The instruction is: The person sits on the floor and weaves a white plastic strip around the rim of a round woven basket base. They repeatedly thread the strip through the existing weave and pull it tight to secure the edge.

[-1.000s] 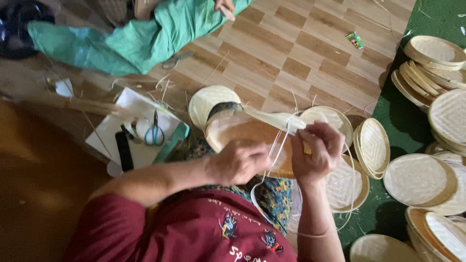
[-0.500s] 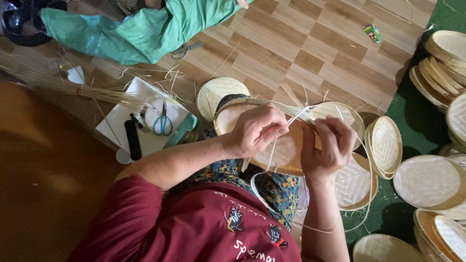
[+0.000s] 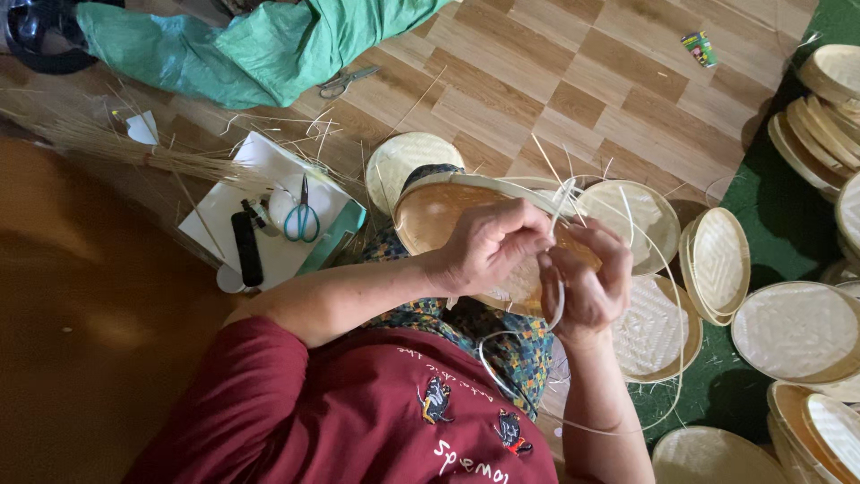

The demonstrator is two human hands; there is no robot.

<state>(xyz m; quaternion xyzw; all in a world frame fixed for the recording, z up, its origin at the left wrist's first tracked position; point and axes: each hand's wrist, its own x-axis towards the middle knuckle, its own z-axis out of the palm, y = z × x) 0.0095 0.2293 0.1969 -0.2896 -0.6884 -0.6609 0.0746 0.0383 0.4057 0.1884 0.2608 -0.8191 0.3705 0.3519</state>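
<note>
A round woven bamboo tray [image 3: 432,218] rests on my lap, tilted toward me. My left hand [image 3: 488,246] lies over the tray's middle, its fingers pinched on a thin pale strip [image 3: 563,199] that sticks up past the rim. Touching it on the right, my right hand [image 3: 587,280] grips the same strip at the tray's edge. The strip's loose end loops down over my patterned skirt [image 3: 504,333] and curls back by my right forearm.
Blue-handled scissors [image 3: 302,215] and a black tool [image 3: 245,247] lie on a white board at the left, beside a straw bundle [image 3: 134,152]. Green cloth [image 3: 260,45] and grey scissors [image 3: 345,82] are at the top. Several finished trays [image 3: 793,330] are stacked on a green mat at the right.
My left hand has slid right across the tray until it meets my right hand. The strip now stands up between the two hands.
</note>
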